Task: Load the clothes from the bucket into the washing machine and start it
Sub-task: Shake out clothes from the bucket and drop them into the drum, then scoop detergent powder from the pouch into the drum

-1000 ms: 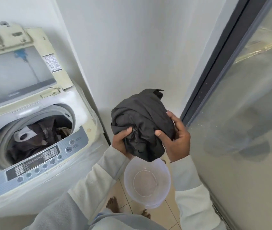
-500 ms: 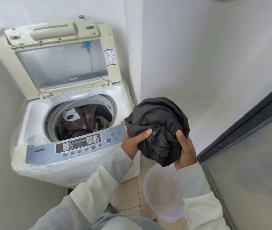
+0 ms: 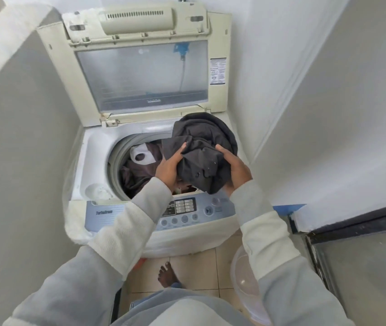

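Both hands hold a dark bundle at the mouth of the washer, not yet let go.

The left hand (image 3: 169,167) and right hand (image 3: 234,168) cup the bunched dark garment (image 3: 203,156) from either side, thumbs pressed on top and fingers curled under it, out of sight. It hangs over the right front of the drum opening (image 3: 116,161), and its lowest fold reaches nearly to the control panel (image 3: 182,208). Released here, I judge a trailing end could drape over the rim or panel instead of dropping onto the clothes in the drum (image 3: 138,170), and then snag under the raised lid (image 3: 140,74). The left sleeve covers part of the panel, and its button labels are too blurred to read. The clear bucket (image 3: 241,276) on the floor is mostly behind the right sleeve, and its contents cannot be told.
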`<state>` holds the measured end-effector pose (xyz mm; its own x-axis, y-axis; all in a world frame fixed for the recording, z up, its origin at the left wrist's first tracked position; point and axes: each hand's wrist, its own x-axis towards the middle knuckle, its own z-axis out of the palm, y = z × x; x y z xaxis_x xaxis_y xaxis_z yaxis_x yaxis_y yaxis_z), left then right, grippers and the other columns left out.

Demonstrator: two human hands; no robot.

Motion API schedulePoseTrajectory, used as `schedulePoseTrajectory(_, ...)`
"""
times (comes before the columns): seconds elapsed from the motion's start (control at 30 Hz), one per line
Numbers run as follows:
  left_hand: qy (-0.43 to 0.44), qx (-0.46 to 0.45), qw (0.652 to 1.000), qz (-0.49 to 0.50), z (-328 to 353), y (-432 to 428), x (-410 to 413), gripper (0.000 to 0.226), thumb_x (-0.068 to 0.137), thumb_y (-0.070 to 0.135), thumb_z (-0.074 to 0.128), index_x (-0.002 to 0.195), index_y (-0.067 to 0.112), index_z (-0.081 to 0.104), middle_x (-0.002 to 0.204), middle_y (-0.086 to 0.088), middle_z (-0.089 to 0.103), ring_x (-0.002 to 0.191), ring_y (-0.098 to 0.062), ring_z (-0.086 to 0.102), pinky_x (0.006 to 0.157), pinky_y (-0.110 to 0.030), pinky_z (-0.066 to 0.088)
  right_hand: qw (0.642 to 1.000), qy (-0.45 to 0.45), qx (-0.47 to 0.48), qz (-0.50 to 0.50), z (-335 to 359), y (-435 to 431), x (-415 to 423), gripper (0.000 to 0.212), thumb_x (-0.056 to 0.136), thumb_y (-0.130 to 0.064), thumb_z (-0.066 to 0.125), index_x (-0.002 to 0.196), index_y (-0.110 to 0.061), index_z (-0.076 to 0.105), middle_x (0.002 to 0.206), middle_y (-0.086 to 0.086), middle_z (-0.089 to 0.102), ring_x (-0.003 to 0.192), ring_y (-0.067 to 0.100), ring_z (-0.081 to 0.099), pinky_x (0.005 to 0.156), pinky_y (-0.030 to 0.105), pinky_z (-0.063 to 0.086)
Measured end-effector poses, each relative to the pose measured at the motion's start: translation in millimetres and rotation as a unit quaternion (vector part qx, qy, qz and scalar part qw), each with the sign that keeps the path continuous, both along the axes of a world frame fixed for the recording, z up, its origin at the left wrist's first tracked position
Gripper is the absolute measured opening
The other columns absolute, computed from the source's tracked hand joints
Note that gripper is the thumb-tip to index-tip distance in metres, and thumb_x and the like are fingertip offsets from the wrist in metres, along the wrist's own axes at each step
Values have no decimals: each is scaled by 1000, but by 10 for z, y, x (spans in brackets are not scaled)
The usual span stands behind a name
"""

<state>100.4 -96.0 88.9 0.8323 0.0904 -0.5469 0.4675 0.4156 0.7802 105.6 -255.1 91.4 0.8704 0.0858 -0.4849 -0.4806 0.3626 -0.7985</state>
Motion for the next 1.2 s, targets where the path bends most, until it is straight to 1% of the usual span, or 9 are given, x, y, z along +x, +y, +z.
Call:
schedulePoseTrajectory(0.1, 63, 64, 995, -33, -178, 376, 269, 33, 93, 50, 54, 106, 20, 56, 87, -1, 64, 68, -18, 66, 60, -35, 56, 993, 75, -81, 40, -107, 335, 296, 73, 53, -55, 81, 117, -23, 66, 116, 4, 68, 109, 30, 62, 91, 54, 53)
schedulePoseTrajectory(0.23, 165, 72, 982, -53, -433, 729, 477, 45, 86, 59, 60, 93, 15, 59, 72, -4, 71, 72, -31, 67, 70, -45, 59, 980, 93, -166, 67, -299, 628, 567, 14, 84, -39, 68, 91, -29, 63, 97, -3, 65, 88, 20, 60, 76, 39, 55)
schedulePoseTrajectory(0.3, 198, 102, 973, -64, -593, 873, 525, 45, 86, 58, 61, 94, 13, 56, 61, -2, 67, 59, -30, 67, 64, -41, 58, 971, 102, -201, 84, -445, 740, 645, 24, 90, -31, 62, 114, -29, 62, 112, 0, 63, 97, 25, 59, 83, 44, 54)
schedulePoseTrajectory(0.37, 216, 120, 966, -76, -745, 991, 568, 43, 90, 47, 61, 119, 16, 53, 87, -3, 67, 60, -30, 67, 64, -39, 57, 962, 116, -227, 96, -573, 816, 681, 42, 92, -28, 61, 133, -31, 53, 131, 0, 55, 118, 28, 53, 93, 47, 50)
schedulePoseTrajectory(0.47, 249, 124, 953, -124, -961, 1179, 607, 54, 92, 40, 60, 138, 16, 46, 132, -7, 55, 73, -29, 68, 62, -38, 55, 950, 139, -254, 118, -713, 900, 700, 40, 93, -29, 61, 132, -30, 53, 135, 0, 53, 122, 25, 50, 87, 41, 48)
schedulePoseTrajectory(0.7, 257, 106, 942, -189, -1143, 1428, 725, 38, 91, 49, 58, 106, 15, 65, 110, -6, 67, 75, -24, 69, 63, -33, 48, 945, 147, -252, 146, -841, 1053, 791, 45, 92, -42, 62, 132, -26, 52, 129, -3, 57, 114, 22, 54, 92, 39, 50)
schedulePoseTrajectory(0.8, 214, 42, 967, -131, -1064, 1483, 900, 49, 89, 56, 56, 115, 15, 65, 97, -4, 70, 74, -22, 72, 65, -33, 53, 956, 141, -209, 148, -784, 1143, 1018, 48, 88, -56, 60, 124, -25, 53, 131, -2, 57, 117, 24, 55, 95, 42, 49)
schedulePoseTrajectory(1.03, 132, -115, 983, 44, -919, 1541, 1392, 76, 81, 77, 43, 118, 13, 59, 118, -8, 62, 105, -31, 62, 81, -45, 49, 988, 132, 42, 64, -887, 1434, 1748, 86, 81, -76, 48, 143, -17, 40, 139, 8, 52, 120, 33, 53, 92, 45, 45)
schedulePoseTrajectory(1.2, 95, -180, 973, 107, -990, 1409, 1663, 99, 80, 80, 41, 145, 5, 36, 144, -12, 46, 125, -32, 51, 105, -52, 41, 972, 166, 162, -42, -1116, 1593, 2103, 95, 79, -74, 55, 144, -9, 33, 140, 17, 44, 128, 37, 45, 101, 47, 42)
